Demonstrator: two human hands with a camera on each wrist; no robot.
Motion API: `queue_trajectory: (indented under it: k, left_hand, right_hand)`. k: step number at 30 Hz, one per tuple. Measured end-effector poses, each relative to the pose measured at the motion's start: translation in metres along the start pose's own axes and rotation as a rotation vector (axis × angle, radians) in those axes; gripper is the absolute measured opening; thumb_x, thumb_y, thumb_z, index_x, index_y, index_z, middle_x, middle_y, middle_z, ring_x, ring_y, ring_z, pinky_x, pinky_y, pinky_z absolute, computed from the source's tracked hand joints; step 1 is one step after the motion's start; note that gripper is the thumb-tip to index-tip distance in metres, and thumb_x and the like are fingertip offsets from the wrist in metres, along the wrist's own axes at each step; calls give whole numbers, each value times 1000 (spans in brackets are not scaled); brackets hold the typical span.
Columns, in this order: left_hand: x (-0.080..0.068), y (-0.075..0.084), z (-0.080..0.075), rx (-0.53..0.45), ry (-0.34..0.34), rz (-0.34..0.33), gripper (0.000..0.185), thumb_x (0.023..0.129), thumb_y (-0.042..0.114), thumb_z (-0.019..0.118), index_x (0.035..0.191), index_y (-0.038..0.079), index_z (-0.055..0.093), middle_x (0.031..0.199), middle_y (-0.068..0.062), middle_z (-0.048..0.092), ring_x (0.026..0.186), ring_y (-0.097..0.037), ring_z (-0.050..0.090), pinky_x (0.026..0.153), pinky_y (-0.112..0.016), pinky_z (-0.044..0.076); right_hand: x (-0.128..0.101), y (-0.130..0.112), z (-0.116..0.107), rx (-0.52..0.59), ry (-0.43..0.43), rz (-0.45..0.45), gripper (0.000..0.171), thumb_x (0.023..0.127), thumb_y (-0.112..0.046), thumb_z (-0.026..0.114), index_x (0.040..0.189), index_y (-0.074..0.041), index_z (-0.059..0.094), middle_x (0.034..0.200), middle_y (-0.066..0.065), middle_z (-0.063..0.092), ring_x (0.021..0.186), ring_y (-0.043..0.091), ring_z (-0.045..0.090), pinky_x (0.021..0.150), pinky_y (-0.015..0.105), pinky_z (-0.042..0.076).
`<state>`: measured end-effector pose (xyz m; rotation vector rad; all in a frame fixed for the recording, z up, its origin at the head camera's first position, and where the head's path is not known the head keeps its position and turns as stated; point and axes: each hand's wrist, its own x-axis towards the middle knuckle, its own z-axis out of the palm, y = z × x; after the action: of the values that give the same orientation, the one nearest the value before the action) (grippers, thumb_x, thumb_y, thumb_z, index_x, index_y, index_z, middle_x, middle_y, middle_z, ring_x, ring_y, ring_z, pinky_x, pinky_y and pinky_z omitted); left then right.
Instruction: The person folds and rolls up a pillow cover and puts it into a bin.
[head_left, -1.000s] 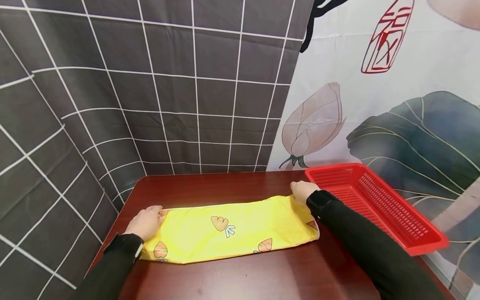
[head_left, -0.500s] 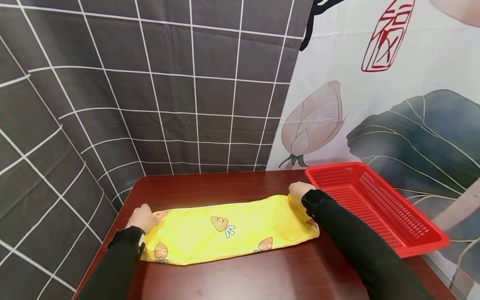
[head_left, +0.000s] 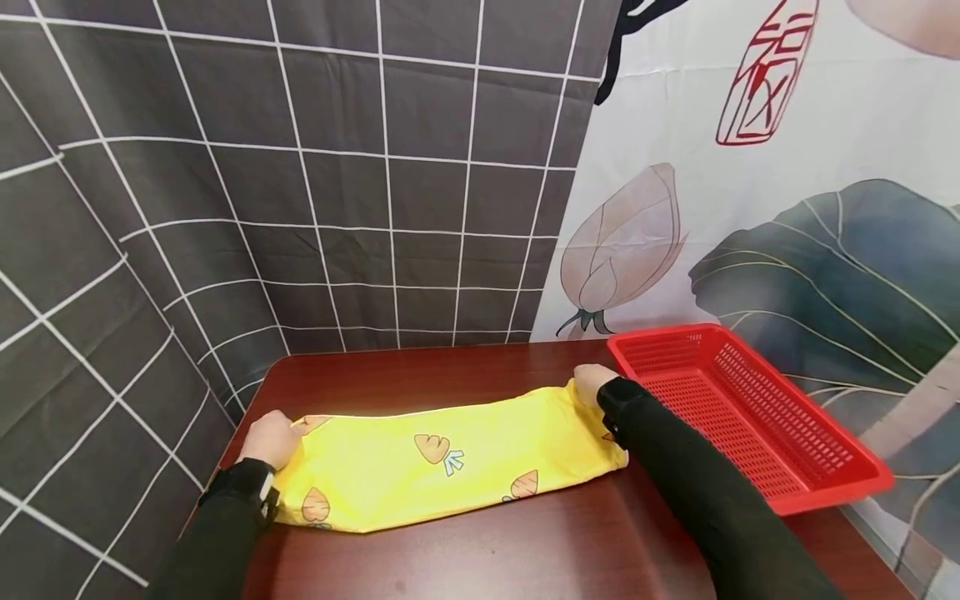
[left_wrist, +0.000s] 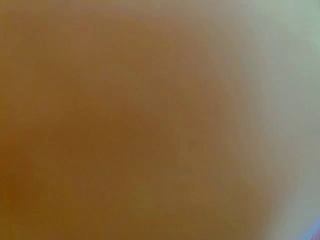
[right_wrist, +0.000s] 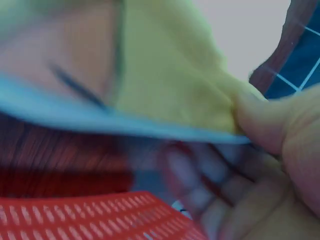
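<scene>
A yellow carrot-print cloth (head_left: 480, 450), laid out as a long flat strip, stretches across the table from one hand to the other. Its far left corner is gripped by my left hand (head_left: 268, 439), whose fingertips are hidden by the back of the hand. At the far right corner my right hand (head_left: 592, 383) pinches the fabric. The right wrist view shows the thumb (right_wrist: 265, 120) on top of the cloth's pale edge and curled fingers below; that end is lifted a little. Only a brown-orange blur fills the left wrist view.
A red perforated plastic basket (head_left: 750, 417) stands at the right, close beside the right forearm and overhanging the table's right side. The dark red-brown table (head_left: 450, 558) backs onto a grey grid-patterned curtain (head_left: 337, 208) and a white flower-printed hanging (head_left: 637, 125).
My left hand has drawn slightly outward with the cloth's far left corner. The right hand keeps its pinch, and that end sits slightly higher. The basket has not moved.
</scene>
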<state>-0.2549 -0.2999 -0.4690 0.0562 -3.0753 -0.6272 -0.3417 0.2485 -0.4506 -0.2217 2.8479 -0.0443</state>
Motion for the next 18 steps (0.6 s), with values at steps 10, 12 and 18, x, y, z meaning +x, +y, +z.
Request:
queue_trajectory:
  k: [10,12,18]
  left_hand:
    - [-5,-5,2,17,-15,-8,42,104,21,62,99,-20,66,94,-34,68,81,-42,65,79,-52,52]
    - [-5,-8,0,13,-6,-2,44,104,22,62,101,-22,65,94,-36,68,82,-45,66,80,-54,53]
    - [-7,-17,-9,-9,-1,-6,44,104,24,58,85,-14,69,83,-30,69,81,-45,66,78,-54,53]
  right_hand:
    - [5,-1,4,423,-83,70,42,110,-19,51,139,11,55,112,22,64,90,31,64,73,34,57]
    - [7,1,6,424,-61,94,37,109,-18,49,132,10,58,104,20,63,83,29,62,66,30,52]
    - [14,11,9,427,7,143,32,110,-16,48,106,10,65,84,15,61,64,24,61,59,28,51]
